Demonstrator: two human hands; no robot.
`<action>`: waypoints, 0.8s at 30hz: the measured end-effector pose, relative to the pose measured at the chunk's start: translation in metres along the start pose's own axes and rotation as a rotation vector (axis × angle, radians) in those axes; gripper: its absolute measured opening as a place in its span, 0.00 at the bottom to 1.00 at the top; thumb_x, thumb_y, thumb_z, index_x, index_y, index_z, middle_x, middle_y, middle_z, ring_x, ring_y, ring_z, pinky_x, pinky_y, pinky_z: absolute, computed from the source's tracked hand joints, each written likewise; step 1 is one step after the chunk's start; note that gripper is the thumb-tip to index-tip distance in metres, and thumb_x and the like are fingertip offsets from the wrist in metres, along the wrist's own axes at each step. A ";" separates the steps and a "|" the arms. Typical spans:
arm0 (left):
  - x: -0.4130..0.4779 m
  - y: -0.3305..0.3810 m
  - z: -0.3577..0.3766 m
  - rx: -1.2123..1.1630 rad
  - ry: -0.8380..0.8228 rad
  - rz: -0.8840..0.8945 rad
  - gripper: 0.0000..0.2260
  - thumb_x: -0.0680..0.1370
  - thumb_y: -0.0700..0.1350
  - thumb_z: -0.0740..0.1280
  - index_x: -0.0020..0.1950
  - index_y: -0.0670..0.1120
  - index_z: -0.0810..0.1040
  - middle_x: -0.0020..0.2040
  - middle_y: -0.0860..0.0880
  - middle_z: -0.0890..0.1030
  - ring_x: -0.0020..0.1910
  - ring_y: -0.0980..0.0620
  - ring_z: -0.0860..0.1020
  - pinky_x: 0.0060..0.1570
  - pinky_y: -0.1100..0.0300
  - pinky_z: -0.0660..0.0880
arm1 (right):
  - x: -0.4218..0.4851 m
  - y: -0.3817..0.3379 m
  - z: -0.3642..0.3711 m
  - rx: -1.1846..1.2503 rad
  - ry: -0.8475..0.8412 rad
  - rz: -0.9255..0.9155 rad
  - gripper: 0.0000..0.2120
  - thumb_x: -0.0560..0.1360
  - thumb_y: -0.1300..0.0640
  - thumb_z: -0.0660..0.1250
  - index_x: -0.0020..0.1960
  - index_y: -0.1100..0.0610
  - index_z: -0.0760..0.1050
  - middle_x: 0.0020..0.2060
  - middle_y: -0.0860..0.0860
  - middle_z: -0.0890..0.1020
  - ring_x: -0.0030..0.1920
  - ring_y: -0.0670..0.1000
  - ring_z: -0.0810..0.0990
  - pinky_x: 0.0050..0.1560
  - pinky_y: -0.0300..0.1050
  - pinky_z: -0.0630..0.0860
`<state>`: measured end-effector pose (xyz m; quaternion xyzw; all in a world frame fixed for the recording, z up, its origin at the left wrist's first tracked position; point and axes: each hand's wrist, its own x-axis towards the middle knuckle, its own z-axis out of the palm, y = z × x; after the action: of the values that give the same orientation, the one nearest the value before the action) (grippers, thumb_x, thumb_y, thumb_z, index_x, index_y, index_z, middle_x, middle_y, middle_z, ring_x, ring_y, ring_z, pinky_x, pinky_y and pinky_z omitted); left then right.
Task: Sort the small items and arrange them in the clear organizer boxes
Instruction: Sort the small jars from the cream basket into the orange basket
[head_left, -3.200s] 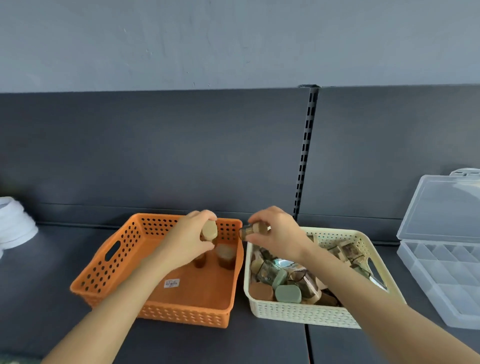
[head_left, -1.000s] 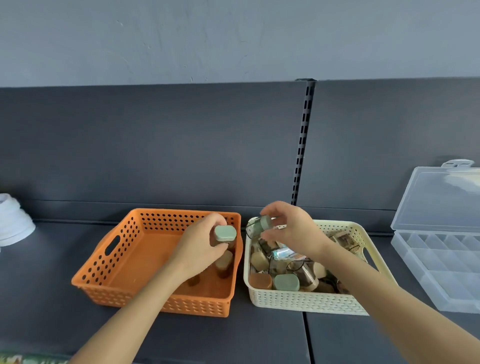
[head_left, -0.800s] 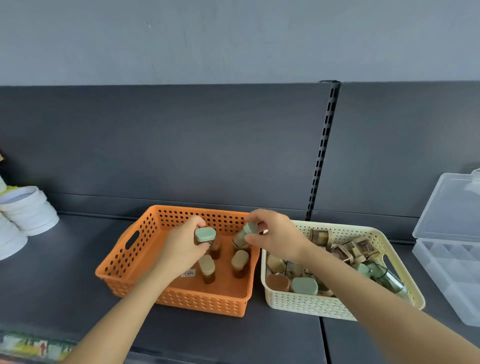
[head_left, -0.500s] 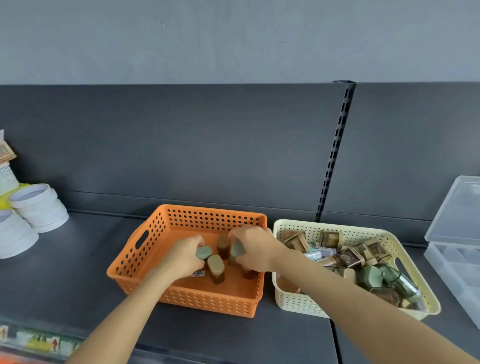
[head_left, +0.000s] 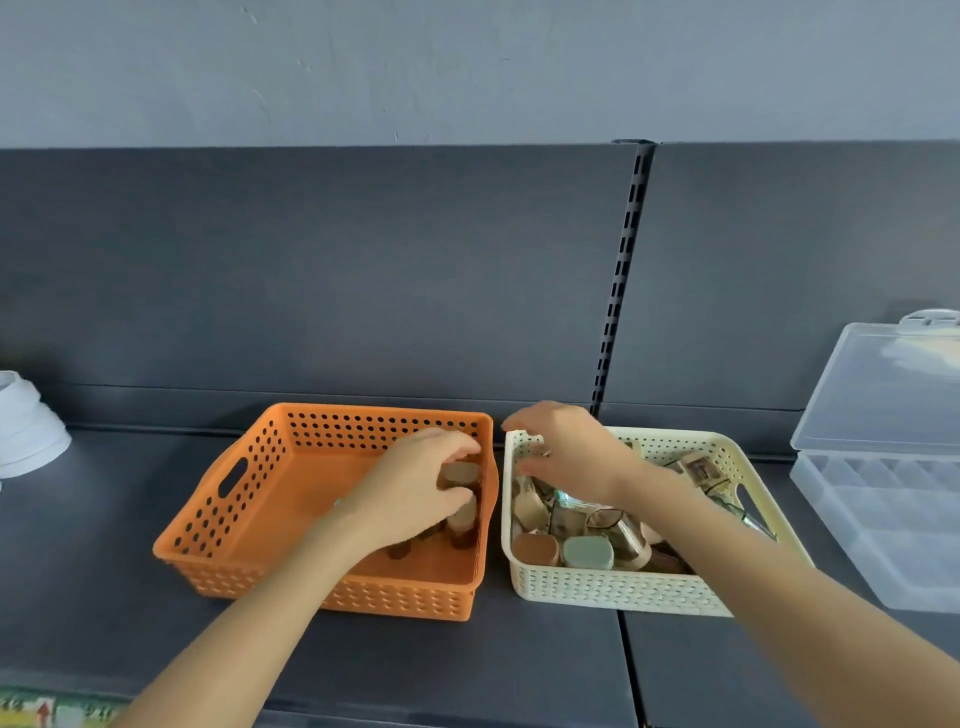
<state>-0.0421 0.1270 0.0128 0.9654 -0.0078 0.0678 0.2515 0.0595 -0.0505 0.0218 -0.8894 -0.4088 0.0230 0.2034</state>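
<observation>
While both forearms reach forward over the dark shelf (head_left: 493, 670), the step in hand seems to be the first sorting: small bottles go out of the mixed pile and into a basket of their own. Nearest, at 6 o'clock of the scene, the orange basket (head_left: 249, 499) and the cream basket (head_left: 613, 592) stand side by side, almost touching. In the near corner of the cream basket lie a brown-capped jar (head_left: 535, 548) and a green-capped jar (head_left: 588, 552), with more small items heaped behind them.

A little farther, the left hand (head_left: 415, 491) is inside the orange basket, at its 3 o'clock side, with fingers and thumb curled around a beige-capped bottle (head_left: 461, 474). Other bottles (head_left: 462, 522) stand just under it. The right hand (head_left: 569, 457) hangs over the far left part of the cream basket, fingers bent down to the pile. It is blurred, so one cannot tell if it has hold of anything.

At 3 o'clock, well apart from the hands, the clear organizer box (head_left: 883, 525) waits with its lid (head_left: 883, 389) raised, and its compartments look unfilled. Probably the next move calls for standing the bottle upright beside the others, and for a clean pinch on one single item.
</observation>
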 end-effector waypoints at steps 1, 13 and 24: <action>0.002 0.008 0.004 -0.020 -0.047 0.041 0.21 0.75 0.44 0.70 0.67 0.54 0.72 0.64 0.58 0.73 0.62 0.61 0.72 0.63 0.61 0.72 | -0.006 0.008 -0.006 0.002 0.009 0.034 0.21 0.75 0.57 0.67 0.67 0.53 0.72 0.63 0.50 0.76 0.60 0.49 0.75 0.60 0.40 0.71; 0.019 0.053 0.036 0.031 -0.399 0.188 0.20 0.76 0.51 0.68 0.68 0.53 0.72 0.64 0.58 0.76 0.60 0.63 0.73 0.59 0.65 0.71 | -0.073 0.050 -0.025 -0.012 -0.276 0.107 0.23 0.74 0.54 0.69 0.68 0.50 0.71 0.64 0.44 0.75 0.62 0.45 0.73 0.59 0.39 0.69; 0.026 0.072 0.066 0.007 -0.465 0.104 0.21 0.68 0.59 0.74 0.54 0.50 0.75 0.48 0.54 0.79 0.47 0.55 0.77 0.49 0.53 0.78 | -0.080 0.068 -0.015 0.111 -0.210 0.162 0.25 0.66 0.56 0.75 0.61 0.49 0.73 0.52 0.43 0.79 0.51 0.45 0.77 0.53 0.41 0.76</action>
<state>-0.0112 0.0326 -0.0059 0.9543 -0.1150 -0.1435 0.2356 0.0584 -0.1539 -0.0005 -0.8996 -0.3528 0.1546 0.2058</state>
